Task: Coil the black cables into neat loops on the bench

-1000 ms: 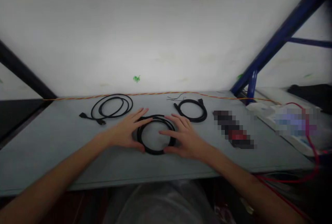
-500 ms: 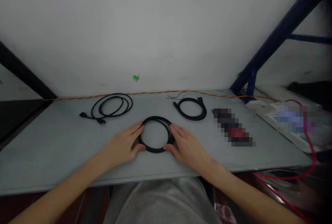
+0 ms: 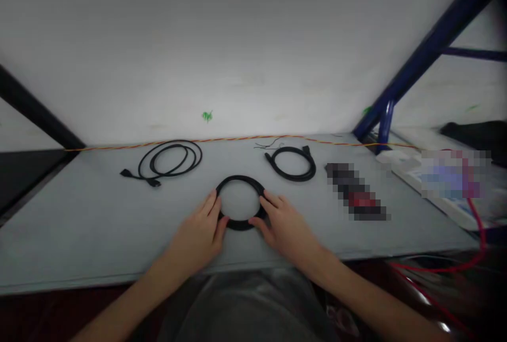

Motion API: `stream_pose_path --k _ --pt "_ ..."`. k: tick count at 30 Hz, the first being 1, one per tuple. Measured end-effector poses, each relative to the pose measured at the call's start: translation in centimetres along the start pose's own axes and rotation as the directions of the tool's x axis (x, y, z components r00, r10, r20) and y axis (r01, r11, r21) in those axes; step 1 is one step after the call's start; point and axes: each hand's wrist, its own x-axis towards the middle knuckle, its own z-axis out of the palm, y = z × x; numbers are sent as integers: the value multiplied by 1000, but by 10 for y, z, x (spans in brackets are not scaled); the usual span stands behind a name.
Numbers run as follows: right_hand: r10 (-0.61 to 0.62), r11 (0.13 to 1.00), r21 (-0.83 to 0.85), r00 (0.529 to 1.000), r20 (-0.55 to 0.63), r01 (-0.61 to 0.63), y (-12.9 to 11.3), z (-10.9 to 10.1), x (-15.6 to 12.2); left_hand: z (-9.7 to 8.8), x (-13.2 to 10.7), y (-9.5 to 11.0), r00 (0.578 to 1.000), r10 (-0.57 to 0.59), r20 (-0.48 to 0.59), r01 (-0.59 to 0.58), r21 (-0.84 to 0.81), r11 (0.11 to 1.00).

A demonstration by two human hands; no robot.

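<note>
A black cable wound into a small coil [image 3: 240,181] lies on the grey table [image 3: 79,226] near its front edge. My left hand [image 3: 202,234] rests against the coil's left side, fingers stretched along it and thumb on its near rim. My right hand [image 3: 283,226] presses the coil's right side the same way, fingers spread and thumb on the near rim. Both hands squeeze the coil between them without lifting it.
A looser black cable coil [image 3: 170,160] lies at the back left, and a tighter one [image 3: 293,163] at the back right. A red-yellow twisted wire [image 3: 222,140] runs along the wall. A blue frame post [image 3: 382,125] and red cables [image 3: 473,241] stand at the right.
Both hands slid toward me along the coil's sides, coming closer together at its near rim. The coil looks tighter and rounder than before.
</note>
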Motion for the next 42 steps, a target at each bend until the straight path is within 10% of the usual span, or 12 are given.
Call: stream_pose_path --k 14,20,31,42 --pt "-82 985 -137 987 138 101 -6 -18 14 -10 -9 -13 998 -5 -58 0 -101 995" --pt "-103 979 -158 983 153 128 -10 -19 16 -53 59 -51 974 -195 111 214 -200 956" --pt "-70 982 -168 992 102 86 -9 -11 12 39 132 -19 951 294 93 -261 -262 929" --pt "138 987 -96 980 143 -125 5 -35 71 45 134 -24 936 348 62 -321 -258 911"
